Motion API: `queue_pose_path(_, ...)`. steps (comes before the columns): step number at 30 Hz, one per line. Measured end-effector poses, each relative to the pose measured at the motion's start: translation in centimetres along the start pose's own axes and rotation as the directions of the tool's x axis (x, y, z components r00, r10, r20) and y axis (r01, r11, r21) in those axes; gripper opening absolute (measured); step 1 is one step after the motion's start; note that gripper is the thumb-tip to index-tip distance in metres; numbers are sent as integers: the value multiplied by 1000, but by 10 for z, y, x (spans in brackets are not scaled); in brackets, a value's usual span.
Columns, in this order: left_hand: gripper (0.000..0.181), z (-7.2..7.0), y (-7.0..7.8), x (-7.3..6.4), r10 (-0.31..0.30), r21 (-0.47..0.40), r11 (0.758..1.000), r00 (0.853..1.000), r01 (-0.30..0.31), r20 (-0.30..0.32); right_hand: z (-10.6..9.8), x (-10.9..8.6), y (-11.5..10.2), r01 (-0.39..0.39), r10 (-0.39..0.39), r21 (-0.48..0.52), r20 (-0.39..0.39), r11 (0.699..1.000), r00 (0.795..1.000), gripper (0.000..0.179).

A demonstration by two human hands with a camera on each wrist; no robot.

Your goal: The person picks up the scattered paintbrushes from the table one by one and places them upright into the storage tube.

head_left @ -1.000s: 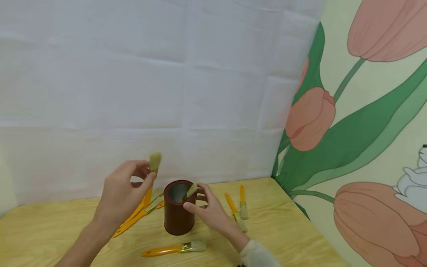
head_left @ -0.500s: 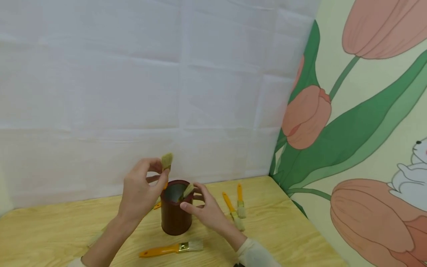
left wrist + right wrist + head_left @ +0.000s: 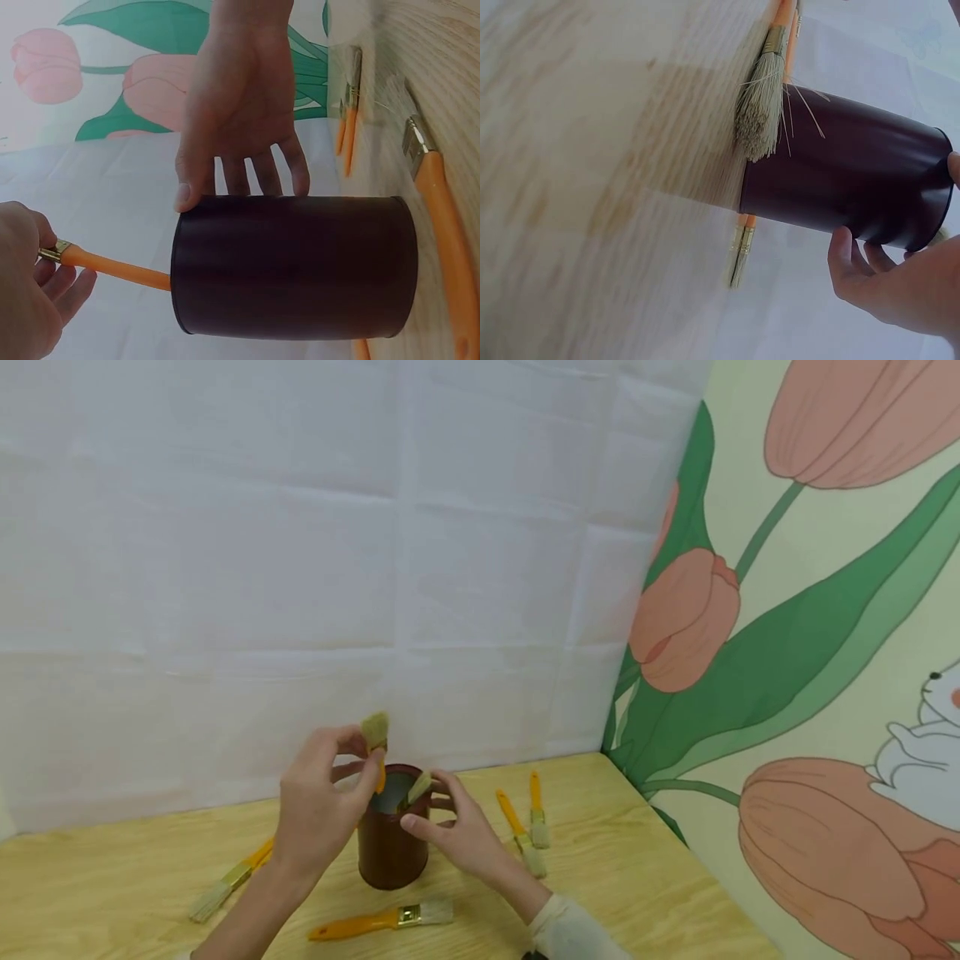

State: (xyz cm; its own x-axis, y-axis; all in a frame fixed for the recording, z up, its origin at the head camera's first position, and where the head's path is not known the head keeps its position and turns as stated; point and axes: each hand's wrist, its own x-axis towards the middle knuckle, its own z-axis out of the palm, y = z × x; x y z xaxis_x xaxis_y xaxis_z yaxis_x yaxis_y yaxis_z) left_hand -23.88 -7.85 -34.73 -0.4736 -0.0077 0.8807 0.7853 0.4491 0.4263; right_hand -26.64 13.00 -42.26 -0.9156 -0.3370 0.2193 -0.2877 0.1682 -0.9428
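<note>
In the head view my left hand [image 3: 318, 802] pinches a paintbrush [image 3: 375, 731] near its metal band, bristles up. The orange handle points down at the mouth of a dark red cylindrical pot [image 3: 392, 856]; in the left wrist view the handle [image 3: 124, 271] reaches the pot's rim, its end hidden. My right hand [image 3: 467, 837] holds the pot's right side near the rim, thumb in front and fingers behind. Another paintbrush [image 3: 417, 789] leans inside the pot, bristles out towards the right hand. The pot stands upright on the wooden table [image 3: 600, 877].
One paintbrush [image 3: 382, 921] lies in front of the pot. Two more, a nearer paintbrush [image 3: 519, 831] and a farther paintbrush [image 3: 537, 810], lie to its right. Left of my forearm lies a paintbrush [image 3: 228, 885], partly hidden. A white sheet [image 3: 262, 568] hangs behind the table.
My left hand has moved right with its paintbrush, from beside the pot to over its mouth, then slightly down. The right hand keeps its hold; the head view has shifted a little.
</note>
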Motion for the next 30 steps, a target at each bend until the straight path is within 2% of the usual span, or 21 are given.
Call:
queue_pose_path(6,30,5,-11,-6,-34,38,999,999,33,32,3,1,2,16,-16,7,4,1000,1000,66)
queue_pose_path(11,27,4,-25,-12,-124,76,990,990,119,67,6,2,3,28,-28,-20,11,999,1000,66)
queue_pose_path(19,20,1,-41,-17,-258,152,960,953,234,158,5,0,0,9,-9,-21,2,1000,1000,69)
queue_pose_path(24,17,0,-47,-17,-284,182,951,938,249,201,3,0,0,-7,7,-13,-4,1000,1000,71)
queue_pose_path(30,17,2,-54,-19,-334,166,940,908,299,255,2,-1,0,3,-3,-30,-8,1000,1000,74)
